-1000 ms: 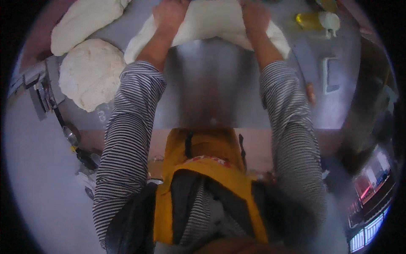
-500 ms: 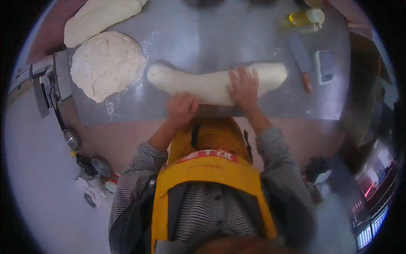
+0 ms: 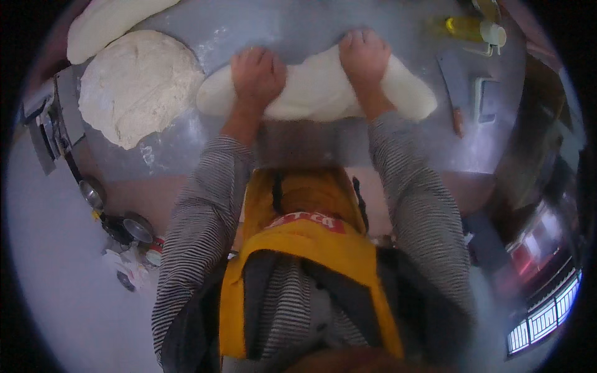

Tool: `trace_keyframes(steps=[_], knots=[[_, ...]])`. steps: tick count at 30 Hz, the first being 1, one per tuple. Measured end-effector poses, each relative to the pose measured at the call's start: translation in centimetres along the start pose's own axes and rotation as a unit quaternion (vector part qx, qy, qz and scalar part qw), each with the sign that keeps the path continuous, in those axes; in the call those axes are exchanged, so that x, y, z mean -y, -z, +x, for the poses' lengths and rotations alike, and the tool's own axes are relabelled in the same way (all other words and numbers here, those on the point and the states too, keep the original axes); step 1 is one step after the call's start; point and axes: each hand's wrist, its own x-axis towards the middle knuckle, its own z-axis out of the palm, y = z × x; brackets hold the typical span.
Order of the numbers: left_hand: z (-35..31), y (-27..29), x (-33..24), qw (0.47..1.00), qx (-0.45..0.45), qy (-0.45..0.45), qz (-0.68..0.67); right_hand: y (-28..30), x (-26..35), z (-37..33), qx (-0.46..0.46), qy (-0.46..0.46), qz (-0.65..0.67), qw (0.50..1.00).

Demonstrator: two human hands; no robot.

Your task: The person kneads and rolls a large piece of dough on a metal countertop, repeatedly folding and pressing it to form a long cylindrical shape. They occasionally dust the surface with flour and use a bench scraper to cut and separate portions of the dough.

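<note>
A long, pale roll of dough (image 3: 311, 93) lies crosswise on the metal worktop (image 3: 298, 146) in front of me. My left hand (image 3: 257, 76) presses on its left part, fingers curled over the far side. Towards the right end, my right hand (image 3: 365, 57) bears down the same way, its fingers bent over the far edge. Both arms reach forward, and the fingertips are partly hidden. Left of the roll rests a wide, round, floury mass of dough (image 3: 138, 87). Beyond that is another long piece of dough (image 3: 109, 25).
On the right lie a cleaver (image 3: 449, 81) with a wooden handle and a small white-edged rectangular thing (image 3: 486, 99). A bottle of yellow oil (image 3: 466, 27) lies at the far right. Pans (image 3: 137, 230) are down at the left, below the worktop.
Both hands have pushed forward from the near side of the dough roll to its far side. The roll looks wider and flatter, and the whole view has shifted slightly.
</note>
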Motion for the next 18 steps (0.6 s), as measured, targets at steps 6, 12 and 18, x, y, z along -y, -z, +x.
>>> trace_keyframes(steps=[6,12,18], knots=[[4.5,0.6,1.5,0.977,0.188,0.0,-0.103,-0.1,-2.0,4.1,0.265,-0.084,0.141,0.95],[-11.1,9.9,-2.2,0.966,0.24,-0.026,-0.091,9.6,2.3,-0.1,0.399,-0.038,-0.013,0.916],[-16.7,12.4,-1.6,0.989,0.053,-0.015,-0.138,11.6,13.0,-12.5,0.143,0.151,0.106,0.972]])
